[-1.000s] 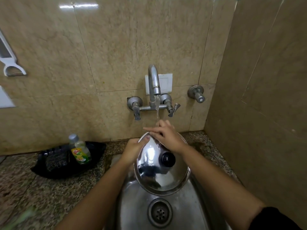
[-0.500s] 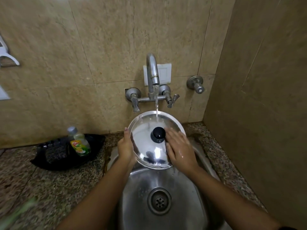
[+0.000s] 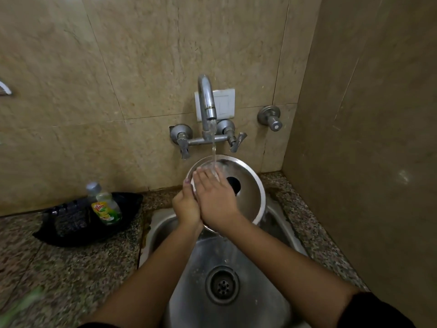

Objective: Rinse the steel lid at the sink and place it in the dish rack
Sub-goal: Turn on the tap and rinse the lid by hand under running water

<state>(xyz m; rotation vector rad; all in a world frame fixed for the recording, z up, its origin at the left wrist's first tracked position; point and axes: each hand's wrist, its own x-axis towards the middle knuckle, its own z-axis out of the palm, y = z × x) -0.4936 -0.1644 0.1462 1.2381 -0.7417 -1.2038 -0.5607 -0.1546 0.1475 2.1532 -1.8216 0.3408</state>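
Note:
The round steel lid (image 3: 248, 197) with a black knob (image 3: 234, 184) is held tilted over the steel sink (image 3: 236, 256), under the running tap (image 3: 208, 107). My left hand (image 3: 186, 207) grips the lid's left rim. My right hand (image 3: 215, 197) lies flat, fingers apart, across the lid's top left face, where the water stream lands. The hands hide the lid's left part. No dish rack is in view.
A black tray (image 3: 71, 223) holding a green dish-soap bottle (image 3: 104, 204) sits on the speckled granite counter (image 3: 59, 268) left of the sink. A tiled wall stands close on the right. A separate wall valve (image 3: 270, 118) is right of the tap.
My right hand slid from the lid's right side, past the knob, onto its upper left face under the stream. The lid stays tilted under the tap, still gripped by my left hand.

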